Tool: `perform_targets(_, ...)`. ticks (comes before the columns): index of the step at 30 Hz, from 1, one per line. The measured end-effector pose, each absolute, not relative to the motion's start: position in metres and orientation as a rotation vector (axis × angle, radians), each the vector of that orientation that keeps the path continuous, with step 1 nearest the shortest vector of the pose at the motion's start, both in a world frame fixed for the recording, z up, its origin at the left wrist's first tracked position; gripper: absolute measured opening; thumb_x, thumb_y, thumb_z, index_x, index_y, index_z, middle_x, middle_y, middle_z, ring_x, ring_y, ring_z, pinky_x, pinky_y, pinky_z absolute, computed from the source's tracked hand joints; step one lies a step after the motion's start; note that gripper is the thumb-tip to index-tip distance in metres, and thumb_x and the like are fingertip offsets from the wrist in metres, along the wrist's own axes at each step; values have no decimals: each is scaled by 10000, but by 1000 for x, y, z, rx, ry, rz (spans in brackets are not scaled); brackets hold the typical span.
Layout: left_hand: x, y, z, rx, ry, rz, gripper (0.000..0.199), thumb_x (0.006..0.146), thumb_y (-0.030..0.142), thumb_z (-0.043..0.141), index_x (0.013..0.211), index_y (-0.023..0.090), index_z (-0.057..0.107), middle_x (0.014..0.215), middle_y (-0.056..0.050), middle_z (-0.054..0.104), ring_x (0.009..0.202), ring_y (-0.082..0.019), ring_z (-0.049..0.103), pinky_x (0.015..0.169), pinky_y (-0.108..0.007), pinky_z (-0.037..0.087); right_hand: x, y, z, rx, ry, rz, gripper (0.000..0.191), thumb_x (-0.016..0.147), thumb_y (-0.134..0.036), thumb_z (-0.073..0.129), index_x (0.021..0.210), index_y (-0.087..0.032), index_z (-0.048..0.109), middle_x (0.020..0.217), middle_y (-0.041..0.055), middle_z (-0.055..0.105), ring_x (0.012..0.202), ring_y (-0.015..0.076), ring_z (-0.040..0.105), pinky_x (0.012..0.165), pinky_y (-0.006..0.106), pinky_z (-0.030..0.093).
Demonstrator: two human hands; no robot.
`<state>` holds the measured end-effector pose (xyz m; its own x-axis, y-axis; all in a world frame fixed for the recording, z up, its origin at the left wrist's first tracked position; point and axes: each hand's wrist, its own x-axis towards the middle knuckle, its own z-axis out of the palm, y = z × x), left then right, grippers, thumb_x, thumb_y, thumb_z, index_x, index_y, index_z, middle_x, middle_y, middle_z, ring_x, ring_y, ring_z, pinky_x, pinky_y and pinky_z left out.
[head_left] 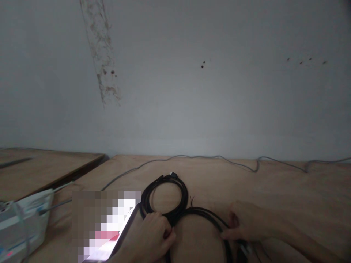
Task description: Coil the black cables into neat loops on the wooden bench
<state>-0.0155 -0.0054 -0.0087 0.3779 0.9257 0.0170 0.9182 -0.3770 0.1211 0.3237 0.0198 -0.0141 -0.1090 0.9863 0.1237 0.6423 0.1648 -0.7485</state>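
Two loops of black cable lie on the wooden table. The upper loop of black cable [184, 197] is a neat coil with a dark connector [173, 175] at its top. Just below and to the right is a second loop of black cable [204, 212], partly out of view at the bottom. My left hand [153, 233] is closed on the cable where the two loops meet, its fingers curled. On the right side of the lower loop, my right hand [245, 223] grips the cable between thumb and bent fingers. Thin dark tie ends [192, 201] stick up between the loops.
A lit screen [109, 243], partly pixelated, lies beside my left forearm. A white power strip or box [33, 219] with cords is at the far left. A thin grey cable [153, 160] runs along the table's back, below a marked wall [175, 91].
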Motion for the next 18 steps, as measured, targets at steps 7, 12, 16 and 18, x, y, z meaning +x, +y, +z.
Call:
perform_targets(7, -14, -4, -10, 2544, 1689, 128, 330, 888, 322, 491, 617, 198, 631, 702, -41, 663, 692, -194, 604, 597, -306, 310, 298, 8, 1, -1729, -2200, 565, 238, 645, -417, 805, 622, -235, 653, 586, 14, 656, 576, 201, 607, 518, 289, 382)
perform_targets(12, -16, -5, -16, 2527, 1690, 181, 331, 892, 329, 500, 632, 198, 658, 701, -36, 662, 709, -187, 600, 636, -295, 356, 285, 8, 4, -1759, -2273, 541, 312, 620, -455, 800, 756, -220, 645, 720, 23, 677, 696, 237, 635, 619, 297, 424)
perform_targets(16, -16, -6, -16, 2558, 1657, 175, 356, 914, 343, 489, 641, 198, 664, 719, -41, 671, 734, -195, 606, 674, -302, 384, 277, 5, 2, -1740, -2301, 519, 328, 630, -375, 771, 905, -249, 645, 933, 50, 708, 857, 271, 642, 712, 317, 442)
perform_targets(18, -15, -6, -14, 2565, 1648, 144, 392, 943, 367, 465, 654, 196, 669, 758, -49, 685, 758, -203, 615, 691, -310, 388, 275, 5, 3, -1727, -2301, 524, 293, 660, -346, 739, 918, -255, 636, 895, 34, 706, 822, 251, 638, 695, 306, 428)
